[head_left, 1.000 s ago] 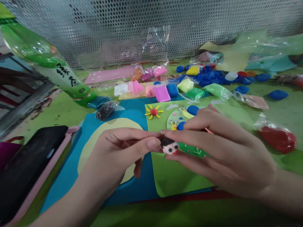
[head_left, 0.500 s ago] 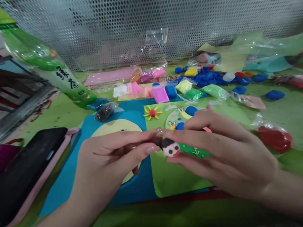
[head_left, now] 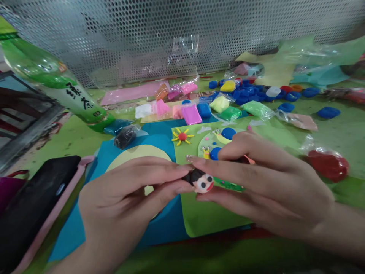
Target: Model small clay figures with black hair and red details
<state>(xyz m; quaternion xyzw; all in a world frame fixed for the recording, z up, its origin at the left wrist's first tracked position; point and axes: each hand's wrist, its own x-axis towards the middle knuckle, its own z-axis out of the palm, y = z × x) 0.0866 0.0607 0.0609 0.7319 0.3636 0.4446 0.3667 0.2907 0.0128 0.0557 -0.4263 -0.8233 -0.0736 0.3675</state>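
A small clay doll head [head_left: 204,183] with black hair, round dark eyes and a red mouth is held between my hands. My right hand [head_left: 273,186] grips it between thumb and fingers from the right. The fingertips of my left hand [head_left: 114,205] pinch the black clay hair at its left side. Beneath lies a green card [head_left: 199,219] bearing a red and yellow clay sun [head_left: 183,137] and blue-shelled clay snails [head_left: 228,133]. A blue card [head_left: 165,228] with a pale yellow circle [head_left: 134,153] is partly covered by my left hand.
On the left are a tilted green tea bottle [head_left: 57,83] and a black phone [head_left: 40,201]. Bagged clay pieces, including a magenta one [head_left: 192,114] and a red one [head_left: 327,165], lie around the cards. Several blue pieces [head_left: 248,93] are heaped before a perforated metal panel [head_left: 128,45].
My left thumb and index finger have closed in on the dark hair, and the hand has shifted slightly left. The head has moved a little left and down, still in my right hand.
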